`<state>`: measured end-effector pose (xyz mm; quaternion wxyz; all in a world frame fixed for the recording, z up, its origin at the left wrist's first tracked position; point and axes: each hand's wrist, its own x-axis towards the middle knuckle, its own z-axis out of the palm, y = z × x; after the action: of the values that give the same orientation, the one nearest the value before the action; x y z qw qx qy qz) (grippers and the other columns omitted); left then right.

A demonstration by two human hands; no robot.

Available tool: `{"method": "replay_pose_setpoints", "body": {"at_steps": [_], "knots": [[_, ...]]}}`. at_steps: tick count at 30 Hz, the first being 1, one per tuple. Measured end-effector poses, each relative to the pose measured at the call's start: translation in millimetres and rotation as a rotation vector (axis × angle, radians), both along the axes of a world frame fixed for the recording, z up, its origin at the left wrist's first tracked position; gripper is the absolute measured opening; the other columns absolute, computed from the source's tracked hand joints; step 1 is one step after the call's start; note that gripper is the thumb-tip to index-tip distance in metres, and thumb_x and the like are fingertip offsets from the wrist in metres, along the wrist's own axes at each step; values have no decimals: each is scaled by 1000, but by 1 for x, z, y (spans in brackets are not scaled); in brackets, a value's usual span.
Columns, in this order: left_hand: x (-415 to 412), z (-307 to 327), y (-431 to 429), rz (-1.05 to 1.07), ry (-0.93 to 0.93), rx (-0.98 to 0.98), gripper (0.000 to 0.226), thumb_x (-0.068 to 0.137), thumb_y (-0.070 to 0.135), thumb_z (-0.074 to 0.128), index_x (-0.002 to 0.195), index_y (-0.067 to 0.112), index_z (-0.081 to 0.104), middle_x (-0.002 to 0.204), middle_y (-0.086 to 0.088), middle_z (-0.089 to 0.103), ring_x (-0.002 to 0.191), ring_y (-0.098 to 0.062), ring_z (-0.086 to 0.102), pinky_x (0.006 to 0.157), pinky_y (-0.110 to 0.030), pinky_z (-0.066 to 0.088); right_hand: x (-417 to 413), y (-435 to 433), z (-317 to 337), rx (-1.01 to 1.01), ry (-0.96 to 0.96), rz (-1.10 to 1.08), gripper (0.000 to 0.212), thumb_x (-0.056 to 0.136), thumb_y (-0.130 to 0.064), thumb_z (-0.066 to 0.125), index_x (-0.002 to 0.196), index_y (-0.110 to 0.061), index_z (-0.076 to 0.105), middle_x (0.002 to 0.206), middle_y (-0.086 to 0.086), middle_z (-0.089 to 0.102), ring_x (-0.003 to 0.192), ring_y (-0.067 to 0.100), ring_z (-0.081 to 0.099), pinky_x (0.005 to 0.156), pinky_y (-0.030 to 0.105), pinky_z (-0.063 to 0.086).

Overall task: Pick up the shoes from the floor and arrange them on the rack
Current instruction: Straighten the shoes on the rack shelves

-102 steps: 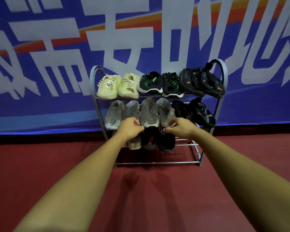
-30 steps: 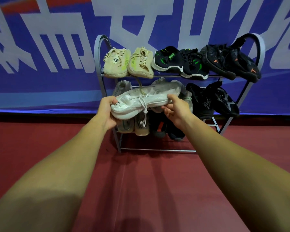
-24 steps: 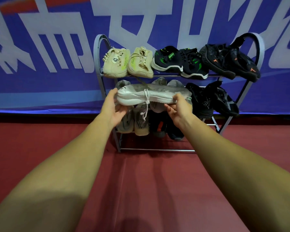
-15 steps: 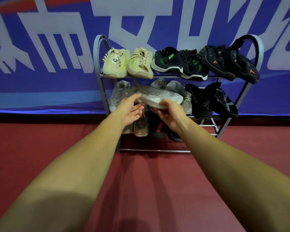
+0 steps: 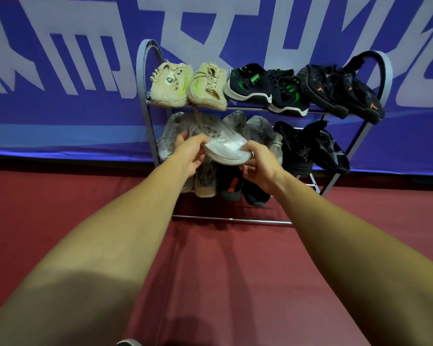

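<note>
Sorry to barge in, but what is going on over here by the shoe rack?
A person is holding a white sneaker in both hands, the left hand at one end and the right hand at the other. They hold it in front of the middle shelf of the metal rack. Other shoes already line its shelves.

Matt grey metal rack (image 5: pixel 142 78) (tubular), smooth red floor (image 5: pixel 235 283), knit black shoes (image 5: pixel 308 148).

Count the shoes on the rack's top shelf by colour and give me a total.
Beige shoes: 2
Black shoes with green marks: 2
Black shoes with orange marks: 2
Total: 6
</note>
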<state>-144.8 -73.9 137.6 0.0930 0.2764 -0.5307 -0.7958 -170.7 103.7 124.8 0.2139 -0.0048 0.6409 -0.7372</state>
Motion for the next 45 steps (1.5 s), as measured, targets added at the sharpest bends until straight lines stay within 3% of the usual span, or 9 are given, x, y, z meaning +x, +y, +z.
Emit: {"method": "replay_pose_setpoints", "body": {"at_steps": [6,10,14,20,24,30,36,40,45], "knots": [[-1,0,3,-23,6,43,62,77,18,79,133,14,53,90,-3,68,71,-13,62,48,-20,47,3,-3,-5,-198,-115,22,12,89,-13,62,100,-11,61,62,-3,58,44,4,46,54,19,28],[4,-5,6,-108,-76,2,33,81,28,76,109,14,64,79,-2,66,65,-12,57,56,-22,45,2,-25,-14,-271,-169,-18,13,93,-12,62,105,-7,59,65,-1,49,41,4,34,55,20,22],[11,-15,-7,-204,-161,40,24,81,33,73,98,17,66,85,1,64,70,-10,54,58,-20,39,-1,-41,-22,-246,-160,-62,9,96,-13,62,87,-11,61,55,-3,51,37,4,32,52,18,27],[14,-22,-25,-216,-220,1,17,85,24,67,99,15,63,82,1,59,62,-6,52,52,-18,36,0,-77,-26,-262,-157,-20,3,96,-9,62,96,-12,62,65,-1,61,45,1,51,48,13,42],[13,-29,-31,-163,-242,-23,8,89,22,68,90,18,61,76,3,58,60,-5,50,49,-17,35,-2,-90,-38,-184,-180,-49,2,95,-11,63,95,-13,63,75,2,66,61,5,60,46,15,41],[6,-34,-17,-161,-206,-31,11,86,24,74,90,19,64,73,5,62,64,-4,51,55,-18,35,-10,-86,-47,-122,-109,-251,18,91,-14,70,76,-12,61,64,3,60,54,10,49,50,22,40],[-5,-39,-10,-119,-280,-51,2,90,18,65,90,17,63,69,2,56,57,-4,47,48,-17,35,-11,-82,-52,92,1,-198,19,83,-28,75,83,-9,71,59,1,64,60,15,59,61,31,45],[-2,-37,-12,-117,-300,-84,25,83,30,71,104,21,65,74,5,63,62,-4,55,49,-19,39,-9,-67,-41,115,9,-123,21,89,-18,69,98,1,71,72,8,71,56,11,58,45,17,40],[10,-29,-4,-234,-355,-82,21,81,39,73,92,22,66,93,4,66,77,-9,58,60,-23,42,-4,-36,-22,78,91,-126,8,92,-12,62,86,-8,66,83,12,75,52,8,55,45,15,39]]}}
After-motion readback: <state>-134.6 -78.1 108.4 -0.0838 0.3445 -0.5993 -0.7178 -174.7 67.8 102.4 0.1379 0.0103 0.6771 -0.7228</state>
